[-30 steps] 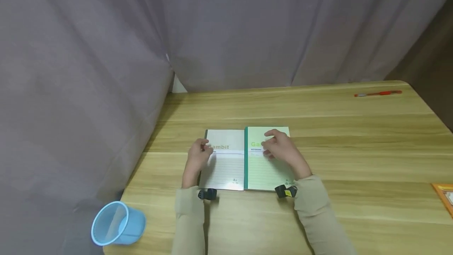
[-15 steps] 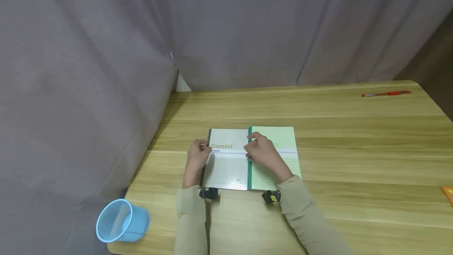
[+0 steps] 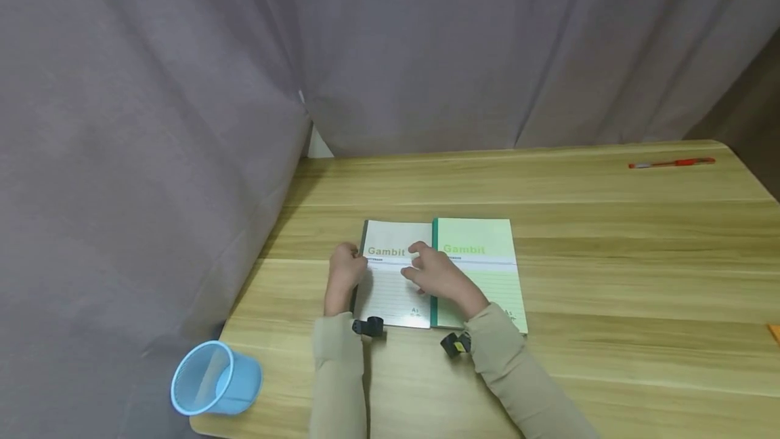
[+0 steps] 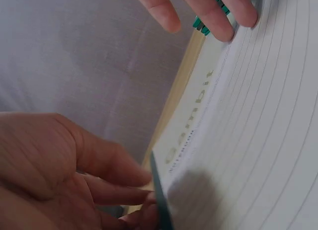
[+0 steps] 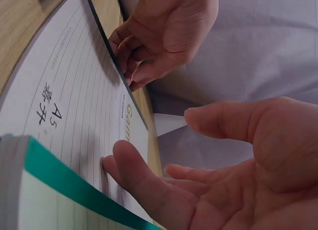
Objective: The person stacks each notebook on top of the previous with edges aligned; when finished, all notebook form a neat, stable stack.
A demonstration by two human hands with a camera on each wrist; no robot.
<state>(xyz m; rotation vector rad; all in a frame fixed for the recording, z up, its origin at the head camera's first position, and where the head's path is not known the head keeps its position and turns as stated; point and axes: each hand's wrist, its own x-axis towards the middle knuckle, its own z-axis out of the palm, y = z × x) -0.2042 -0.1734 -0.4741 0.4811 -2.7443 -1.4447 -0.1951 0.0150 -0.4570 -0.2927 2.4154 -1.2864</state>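
Observation:
Two notebooks lie side by side in the head view: a white one (image 3: pixel 395 297) with a dark spine, and a pale green one (image 3: pixel 481 290) with a green spine. My left hand (image 3: pixel 346 268) is at the white notebook's spine edge. In the left wrist view, its fingers (image 4: pixel 144 215) curl against that edge, fingertips partly hidden behind the spine. Over the white notebook's right half reaches my right hand (image 3: pixel 435 273), fingers spread and thumb apart. One fingertip (image 5: pixel 107 165) looks close to or touching the white cover; nothing sits between thumb and fingers.
A blue basket (image 3: pixel 246 385) stands at the table's front left corner. A red pen (image 3: pixel 673 163) lies at the far right. Grey curtain (image 3: pixel 414 53) hangs behind and to the left of the table (image 3: pixel 609 276). An orange-edged object (image 3: pixel 774 332) shows at the right edge.
My right hand has moved left from the green notebook across its spine to the white one. My left hand has closed in on the white notebook's spine edge. Both notebooks lie as before.

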